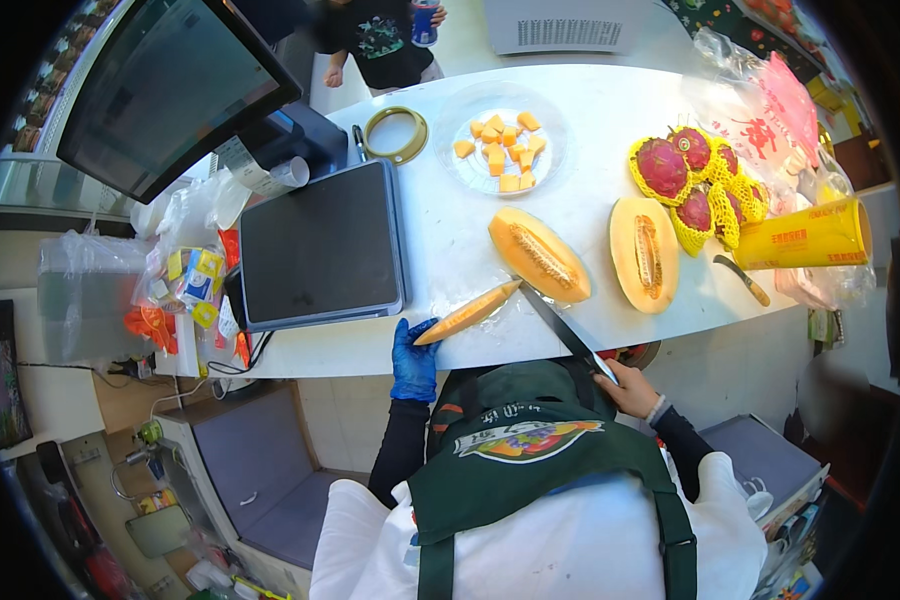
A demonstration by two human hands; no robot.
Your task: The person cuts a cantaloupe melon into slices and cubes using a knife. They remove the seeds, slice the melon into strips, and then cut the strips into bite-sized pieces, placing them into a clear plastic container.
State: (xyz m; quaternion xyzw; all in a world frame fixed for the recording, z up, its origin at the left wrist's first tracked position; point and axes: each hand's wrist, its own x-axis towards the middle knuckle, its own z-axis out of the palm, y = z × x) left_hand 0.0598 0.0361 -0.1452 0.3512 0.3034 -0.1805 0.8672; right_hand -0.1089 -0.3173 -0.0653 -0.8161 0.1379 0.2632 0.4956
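My left hand (414, 366), in a blue glove, grips the near end of a slim orange-fleshed melon wedge (469, 311) at the front of the white counter (450, 225). With my right hand (631, 390), bare, I hold a long knife (562, 322) by its handle. Its blade slants over the counter, the tip beside the wedge's far end. Just beyond lies a larger cut melon piece (562, 251), seeds showing. A seeded melon half (624, 259) rests cut face up to the right. Farther back, a clear round plastic tray (450, 169) holds several melon cubes (509, 136).
Left stand a flat black-topped device (319, 247), a monitor (172, 90) and a tape roll (420, 135). Netted dragon fruits (661, 166), a yellow cylinder (802, 236), a small wooden-handled knife (756, 291) and plastic bags (791, 105) lie right. A person (382, 45) stands across the counter.
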